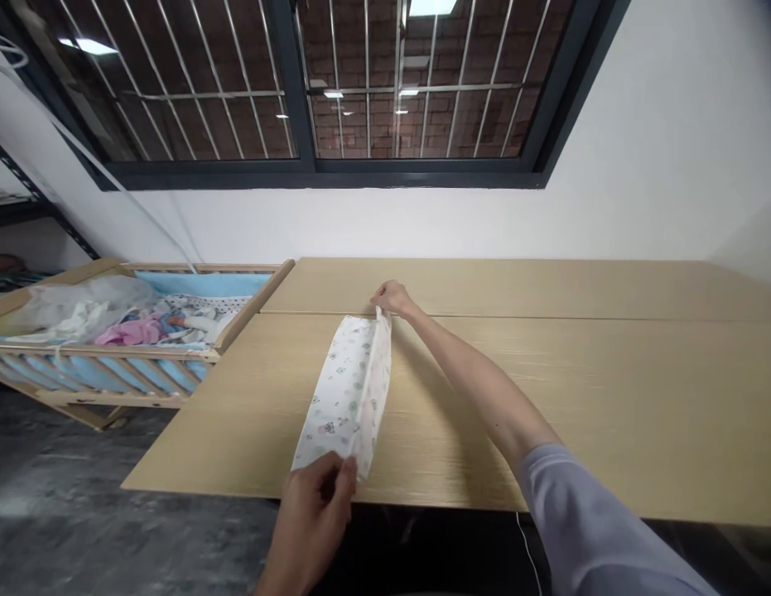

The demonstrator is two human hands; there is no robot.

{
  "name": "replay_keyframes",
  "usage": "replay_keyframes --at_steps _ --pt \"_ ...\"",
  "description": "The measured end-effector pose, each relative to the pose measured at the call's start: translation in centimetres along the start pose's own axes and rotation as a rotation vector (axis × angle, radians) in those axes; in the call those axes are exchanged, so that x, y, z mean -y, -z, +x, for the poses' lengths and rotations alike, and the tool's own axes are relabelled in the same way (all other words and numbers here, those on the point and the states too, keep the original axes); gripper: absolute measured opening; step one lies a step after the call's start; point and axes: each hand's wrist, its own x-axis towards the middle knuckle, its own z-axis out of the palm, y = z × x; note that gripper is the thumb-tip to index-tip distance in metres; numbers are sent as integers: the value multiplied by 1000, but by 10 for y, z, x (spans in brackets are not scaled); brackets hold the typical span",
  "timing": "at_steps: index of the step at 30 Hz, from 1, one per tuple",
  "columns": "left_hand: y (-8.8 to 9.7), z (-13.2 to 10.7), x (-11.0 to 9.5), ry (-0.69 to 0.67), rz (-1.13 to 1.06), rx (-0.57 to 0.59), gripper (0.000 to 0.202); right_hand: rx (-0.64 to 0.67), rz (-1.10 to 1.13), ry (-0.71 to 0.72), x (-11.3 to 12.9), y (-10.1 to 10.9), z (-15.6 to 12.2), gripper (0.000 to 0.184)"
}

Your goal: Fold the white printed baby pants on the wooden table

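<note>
A white cloth (pixel 336 389) with small green and pink prints lies lengthwise on the wooden table (pixel 484 430), reaching from the front edge toward the back. My left hand (pixel 316 505) pinches its near end at the table's front edge. At the far end, my right hand (pixel 392 296) grips a corner, with the arm stretched out across the table. The right-hand side of the cloth is lifted and folded up in a ridge between both hands, while its left side lies flat.
On the left stands a wooden crib (pixel 192 354) with blue lining, holding crumpled clothes (pixel 137 329) and a clear plastic bag (pixel 93 298). Behind the table is a white wall (pixel 360 223) below a barred window (pixel 310 170). A white cord (pixel 529 553) hangs below the front edge.
</note>
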Motion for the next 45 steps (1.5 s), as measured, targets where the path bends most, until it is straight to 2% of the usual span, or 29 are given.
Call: replay_keyframes --at_steps 3,6,9,11,13,15,17,18,20,21,23,25,27,29,31,35,40,43,45 --pt "12 -7 29 76 108 -75 53 22 -19 6 18 -29 3 7" --pt "17 -5 49 107 259 -159 50 34 -58 -5 32 -58 3 10" --pt "20 -2 58 144 388 -176 45 42 -104 -4 40 -77 1 14" --pt "21 -3 59 200 487 -168 43 57 -127 15 45 -82 -3 14" --pt "22 -8 58 240 630 -223 40 59 -145 46 49 -82 -10 20" --pt "19 -16 55 151 778 -373 35 49 -160 94 54 -80 -26 30" --pt "11 -24 52 -81 856 -526 29 72 -167 231 58 -78 -55 38" --pt "4 -28 51 -211 865 -565 30 114 -168 346 59 -78 -74 42" --pt "-12 -34 53 -407 869 -561 42 255 -157 652 58 -77 -119 53" --pt "-20 -36 57 -463 880 -540 48 369 -160 804 55 -77 -142 59" --pt "-35 -39 68 -518 933 -519 51 562 -163 1004 47 -78 -186 65" --pt "-45 -41 82 -547 988 -519 45 675 -156 1110 36 -79 -217 67" --pt "-50 -42 90 -569 1014 -520 41 728 -151 1142 26 -79 -230 65" --pt "-50 -43 90 -536 1018 -505 43 757 -170 1114 17 -80 -225 64" --pt "-50 -44 84 -471 1006 -490 50 765 -215 1038 11 -81 -204 67" --pt "-52 -44 74 -406 988 -488 58 682 -339 787 -1 -85 -134 72" --pt "-48 -42 79 -449 1049 -491 61 482 -444 574 -18 -79 -50 70" --pt "-47 -43 79 -473 1073 -481 57 426 -447 530 -24 -74 -25 64" --pt "-47 -43 76 -481 1058 -482 54 414 -453 550 -25 -72 -21 61"
